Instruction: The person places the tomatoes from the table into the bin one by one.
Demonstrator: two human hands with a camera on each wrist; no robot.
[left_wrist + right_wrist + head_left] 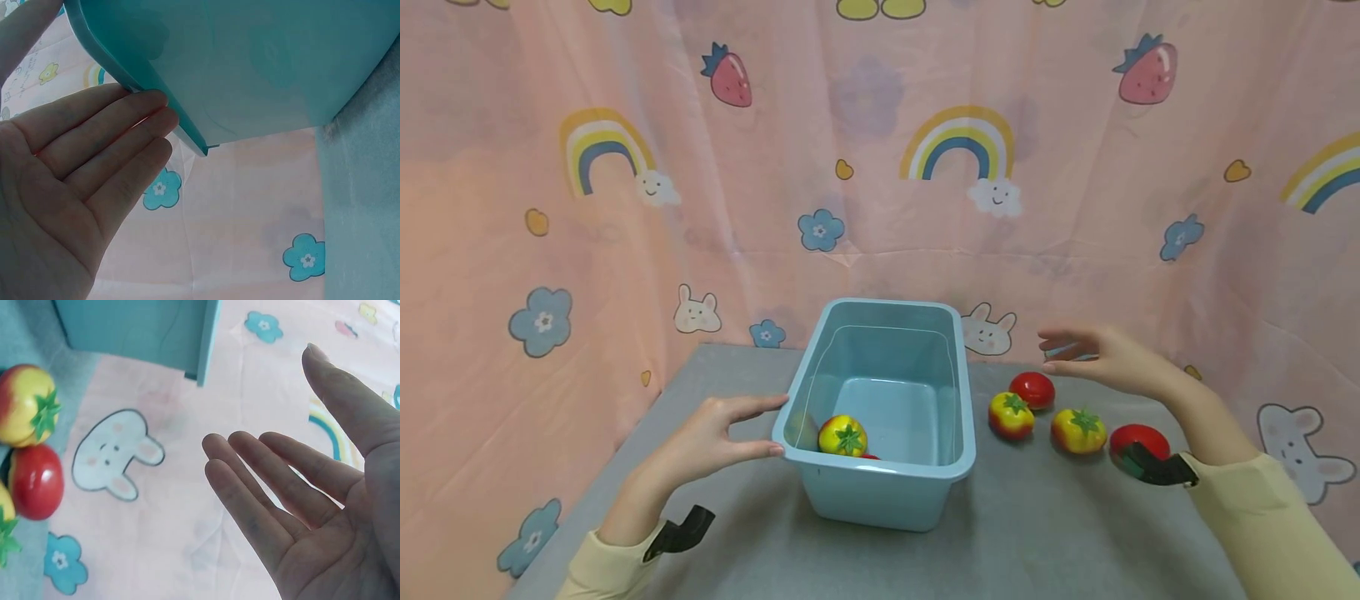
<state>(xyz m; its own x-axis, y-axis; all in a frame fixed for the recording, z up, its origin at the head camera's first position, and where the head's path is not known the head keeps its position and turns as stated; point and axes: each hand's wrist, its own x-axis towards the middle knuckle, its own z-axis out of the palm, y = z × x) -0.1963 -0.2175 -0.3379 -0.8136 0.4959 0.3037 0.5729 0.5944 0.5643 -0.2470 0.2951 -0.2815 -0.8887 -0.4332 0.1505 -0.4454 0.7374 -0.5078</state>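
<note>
A light blue plastic bin (880, 492) stands on the grey table. My left hand (718, 437) touches the bin's left rim with its fingertips; the left wrist view shows the fingers fairly straight along the rim. Inside the bin's near end lies a yellow-red toy fruit with a green leafy top (842, 436), with a bit of red showing beside it. My right hand (1108, 358) hovers above the table right of the bin, fingers spread, holding nothing. Below it lie a red toy fruit (1032, 390) and two yellow-red toy fruits (1011, 416) (1078, 431).
Another red toy fruit (1138, 442) lies near the right wrist, partly covered by the black wrist strap (1157, 467). A pink curtain (880, 250) printed with rainbows, rabbits and flowers hangs behind and beside the table (1037, 533).
</note>
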